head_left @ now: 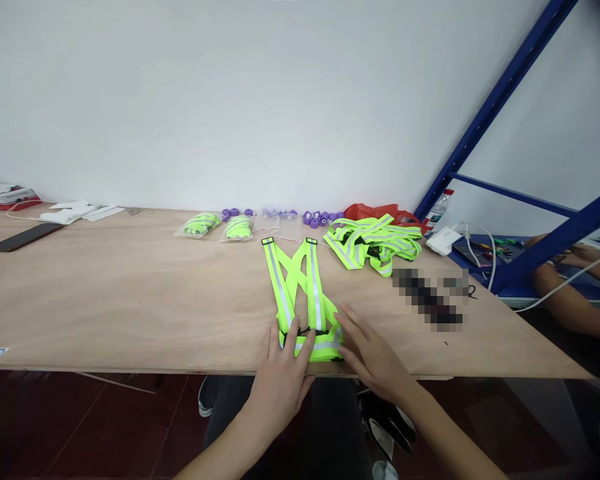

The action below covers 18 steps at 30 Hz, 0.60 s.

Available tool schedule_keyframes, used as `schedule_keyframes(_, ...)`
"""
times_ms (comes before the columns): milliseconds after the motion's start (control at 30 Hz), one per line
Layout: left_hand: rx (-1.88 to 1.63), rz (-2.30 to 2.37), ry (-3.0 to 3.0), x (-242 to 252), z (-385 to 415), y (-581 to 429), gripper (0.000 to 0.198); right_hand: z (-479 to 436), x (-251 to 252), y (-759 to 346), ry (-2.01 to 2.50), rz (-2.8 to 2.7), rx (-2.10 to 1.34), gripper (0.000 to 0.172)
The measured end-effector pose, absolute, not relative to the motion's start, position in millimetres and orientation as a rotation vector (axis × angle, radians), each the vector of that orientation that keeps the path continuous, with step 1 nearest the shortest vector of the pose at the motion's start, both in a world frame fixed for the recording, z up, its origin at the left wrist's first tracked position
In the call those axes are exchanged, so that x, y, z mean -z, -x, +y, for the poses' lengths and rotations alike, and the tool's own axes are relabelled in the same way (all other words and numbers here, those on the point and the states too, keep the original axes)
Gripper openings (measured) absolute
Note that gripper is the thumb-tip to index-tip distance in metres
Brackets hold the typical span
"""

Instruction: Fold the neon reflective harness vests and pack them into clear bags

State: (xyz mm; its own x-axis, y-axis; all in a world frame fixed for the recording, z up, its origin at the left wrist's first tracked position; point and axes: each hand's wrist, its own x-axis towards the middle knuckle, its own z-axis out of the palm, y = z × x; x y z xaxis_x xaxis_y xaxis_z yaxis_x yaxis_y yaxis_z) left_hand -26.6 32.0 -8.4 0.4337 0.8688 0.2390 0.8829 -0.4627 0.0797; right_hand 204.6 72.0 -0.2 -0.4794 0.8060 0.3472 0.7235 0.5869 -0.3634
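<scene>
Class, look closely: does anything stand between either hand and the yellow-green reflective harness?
Nothing visible does: the left hand rests on the near end of the harness, and the right hand is at its right edge.

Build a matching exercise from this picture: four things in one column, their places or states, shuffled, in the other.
1. Neon harness
2. Red bag
3. Bottle
4. Dark slab

A. Beside the blue frame, red-capped
B. On the left part of the table
C. Laid out, partly under the left hand
D. Behind the heaped neon straps

Pairs: 1-C; 2-D; 3-A; 4-B
</scene>
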Motion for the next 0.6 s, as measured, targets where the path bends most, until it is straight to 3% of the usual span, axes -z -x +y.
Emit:
schedule_keyframes(133,0.442,-1.564,2.619,12.0,32.2,31.1,0.071,56.9,5.5,-199.6,1.260,-2.482,-0.276,0.065)
schedule_keyframes(433,0.598,-1.503,2.623,15.9,28.1,43.5,0.068,49.5,19.9,-190.2,1.258,-2.577,0.036,0.077)
schedule_keyframes(600,0.613,-1.505,2.525,18.9,22.6,51.6,0.063,42.6,18.1,-182.4,1.223,-2.632,0.167,0.068)
